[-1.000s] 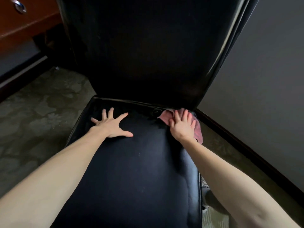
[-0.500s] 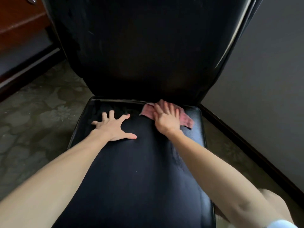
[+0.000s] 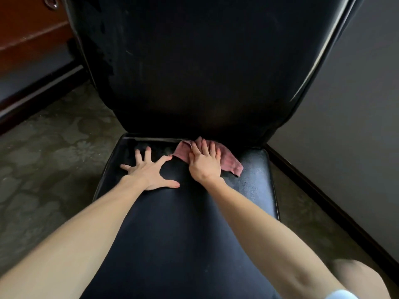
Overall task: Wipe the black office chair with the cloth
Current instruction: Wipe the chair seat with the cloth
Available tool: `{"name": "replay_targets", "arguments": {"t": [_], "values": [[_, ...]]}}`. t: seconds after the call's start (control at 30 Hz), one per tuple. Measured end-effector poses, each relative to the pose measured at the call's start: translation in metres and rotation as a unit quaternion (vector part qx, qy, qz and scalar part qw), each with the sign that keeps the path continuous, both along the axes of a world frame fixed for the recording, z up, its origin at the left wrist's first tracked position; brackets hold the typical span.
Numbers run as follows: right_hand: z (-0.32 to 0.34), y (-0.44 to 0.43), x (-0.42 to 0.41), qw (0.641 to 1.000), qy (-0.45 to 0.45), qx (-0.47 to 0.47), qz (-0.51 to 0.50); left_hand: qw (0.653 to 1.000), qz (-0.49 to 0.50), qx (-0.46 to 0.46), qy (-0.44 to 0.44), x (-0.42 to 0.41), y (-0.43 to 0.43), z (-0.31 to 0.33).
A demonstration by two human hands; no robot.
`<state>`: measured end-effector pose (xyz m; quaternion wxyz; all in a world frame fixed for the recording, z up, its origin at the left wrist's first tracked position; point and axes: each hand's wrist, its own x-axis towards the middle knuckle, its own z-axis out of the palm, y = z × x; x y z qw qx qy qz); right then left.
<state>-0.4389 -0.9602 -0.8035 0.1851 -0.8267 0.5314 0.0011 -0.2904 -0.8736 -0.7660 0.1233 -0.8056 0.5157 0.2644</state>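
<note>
The black office chair (image 3: 172,229) fills the middle of the view, its tall backrest rising behind the seat. A pink cloth (image 3: 228,161) lies at the back of the seat, against the foot of the backrest. My right hand (image 3: 205,162) presses flat on the cloth with straight fingers pointing toward the backrest. My left hand (image 3: 151,171) rests on the bare seat just left of it, fingers spread wide and holding nothing. Part of the cloth is hidden under my right hand.
A wooden cabinet (image 3: 28,33) with a round metal knob stands at the top left. Patterned carpet (image 3: 49,169) lies left of the chair. A grey wall (image 3: 349,137) with a dark baseboard runs close along the chair's right side.
My right hand has slid the cloth leftward along the back of the seat, from the right rear corner toward the middle. My left hand has stayed spread on the seat.
</note>
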Motion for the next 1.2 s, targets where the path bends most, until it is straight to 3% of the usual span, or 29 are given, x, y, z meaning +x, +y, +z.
{"name": "replay_targets", "arguments": {"t": [0.13, 0.23, 0.37, 0.53, 0.63, 0.83, 0.93, 1.1, 1.2], "values": [[-0.004, -0.028, -0.076, 0.996, 0.011, -0.087, -0.032, 1.0, 0.005, 0.007, 0.007, 0.0, 0.001, 0.002], [-0.005, -0.047, -0.128, 0.992, 0.022, -0.081, -0.093, 1.0, 0.006, 0.009, 0.006, -0.001, 0.002, 0.003], [-0.001, -0.043, -0.103, 0.987, 0.0, -0.074, -0.146, 1.0, 0.008, 0.002, 0.015, -0.002, 0.003, 0.001], [0.001, -0.006, 0.017, 1.0, -0.018, -0.01, -0.006, 1.0, 0.015, -0.003, 0.011, 0.001, 0.003, -0.003], [-0.003, -0.017, -0.001, 1.0, 0.001, -0.011, 0.022, 1.0, 0.007, 0.005, 0.01, 0.002, 0.004, 0.003], [0.001, -0.03, -0.08, 0.996, 0.034, -0.061, -0.058, 1.0, 0.028, -0.004, -0.005, 0.037, 0.023, 0.013], [0.003, -0.022, -0.042, 0.998, 0.027, -0.049, -0.041, 0.999, 0.044, -0.002, 0.018, 0.038, 0.029, 0.007], [0.009, -0.007, 0.061, 0.994, -0.007, 0.004, 0.109, 0.998, 0.057, -0.005, 0.013, 0.039, 0.027, 0.002], [0.007, -0.013, 0.047, 0.99, 0.003, -0.005, 0.141, 0.999, 0.054, 0.002, 0.0, 0.04, 0.028, 0.002]]}}
